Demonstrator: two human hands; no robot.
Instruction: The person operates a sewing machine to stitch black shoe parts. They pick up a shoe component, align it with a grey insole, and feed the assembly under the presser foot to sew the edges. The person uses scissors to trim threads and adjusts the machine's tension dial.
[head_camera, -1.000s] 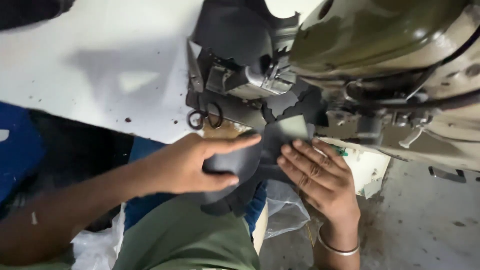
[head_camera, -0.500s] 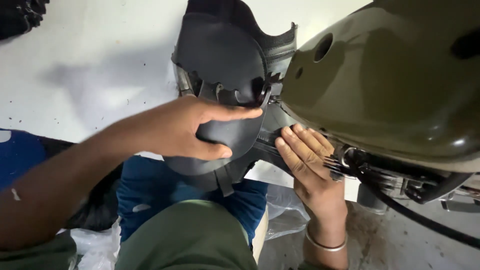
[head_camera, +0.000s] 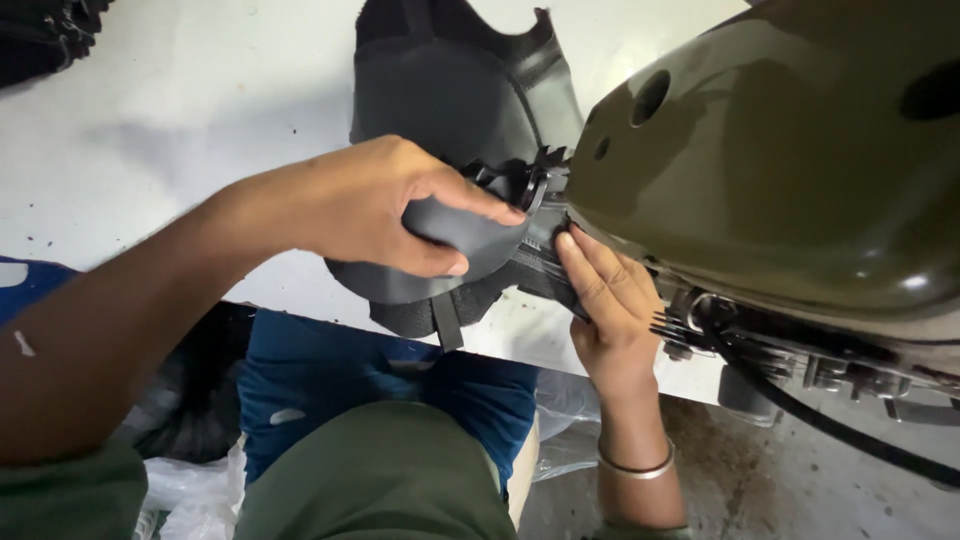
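We are in a sewing workshop: a heavy olive-green industrial machine (head_camera: 790, 170) stands on a white surface (head_camera: 180, 130), black fabric pieces (head_camera: 450, 90) lie under it, and a stained concrete floor (head_camera: 790, 480) shows below.

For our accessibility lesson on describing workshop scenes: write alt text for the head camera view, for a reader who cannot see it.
A person's left hand grips a dark grey shoe upper against an olive-green sewing machine, while the right hand, a metal bangle on its wrist, presses flat beneath the machine's head. The work rests on a white table.
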